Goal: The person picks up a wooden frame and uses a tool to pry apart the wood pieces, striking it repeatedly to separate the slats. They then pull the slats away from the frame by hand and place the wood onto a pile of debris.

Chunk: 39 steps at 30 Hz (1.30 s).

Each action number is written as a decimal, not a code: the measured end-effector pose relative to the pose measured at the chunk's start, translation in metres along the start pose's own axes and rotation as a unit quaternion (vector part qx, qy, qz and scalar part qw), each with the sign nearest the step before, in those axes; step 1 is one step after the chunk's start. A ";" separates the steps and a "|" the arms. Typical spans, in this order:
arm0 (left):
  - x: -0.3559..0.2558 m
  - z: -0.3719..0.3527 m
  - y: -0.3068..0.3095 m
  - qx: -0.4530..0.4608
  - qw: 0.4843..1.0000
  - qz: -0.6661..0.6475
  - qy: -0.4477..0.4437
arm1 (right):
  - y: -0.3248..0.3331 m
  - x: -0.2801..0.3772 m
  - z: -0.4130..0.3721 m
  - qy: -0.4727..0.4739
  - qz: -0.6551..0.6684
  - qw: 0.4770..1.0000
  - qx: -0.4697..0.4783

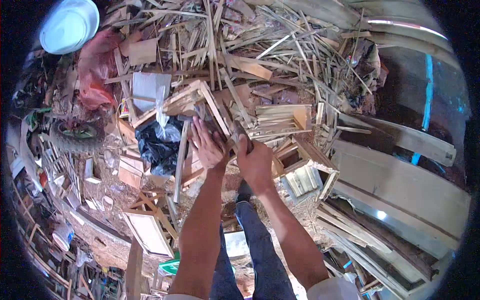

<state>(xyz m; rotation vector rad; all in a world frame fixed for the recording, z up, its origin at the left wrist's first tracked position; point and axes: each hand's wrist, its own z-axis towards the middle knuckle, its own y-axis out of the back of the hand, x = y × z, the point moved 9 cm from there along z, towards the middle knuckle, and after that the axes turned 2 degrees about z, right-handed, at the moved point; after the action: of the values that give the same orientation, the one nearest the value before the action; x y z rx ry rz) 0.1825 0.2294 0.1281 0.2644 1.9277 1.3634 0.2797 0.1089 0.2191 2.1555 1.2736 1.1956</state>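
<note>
My left hand [209, 146] lies flat with its fingers stretched out over a dark, brownish piece inside a pale wooden frame [215, 107]. Just to its right, my right hand [256, 162] is wrapped round a brown wooden handle [241, 134]. Whatever tool that handle belongs to is mostly hidden by the hands. Left of the frame sits a black plastic bag [157, 152], with a clear plastic bag [161, 115] on top. A small slatted wooden piece [280, 117] rests to the right of the hands.
Thin wood offcuts [260, 47] are heaped at the far side. Wooden boxes [305, 170] stand at right, beside long boards [395, 185]. A framed white panel [147, 234] leans at lower left. A wheel [77, 137], a red bag [97, 67] and a white bucket [70, 27] lie left.
</note>
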 end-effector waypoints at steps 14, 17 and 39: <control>0.002 -0.007 -0.005 -0.023 0.999 0.027 -0.028 | -0.043 -0.108 -0.054 0.222 0.152 0.954 -0.133; 0.000 -0.008 -0.004 -0.054 0.997 0.032 -0.046 | -0.043 -0.107 -0.053 0.180 0.194 0.959 -0.097; 0.006 -0.007 -0.006 -0.069 0.996 0.043 -0.045 | -0.007 -0.029 -0.019 0.067 0.065 0.995 0.024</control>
<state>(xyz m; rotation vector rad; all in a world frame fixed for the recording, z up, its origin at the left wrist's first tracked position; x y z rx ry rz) 0.1750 0.2256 0.1212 0.3388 1.7574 1.5072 0.2539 0.0862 0.2114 2.2563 1.2435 1.3956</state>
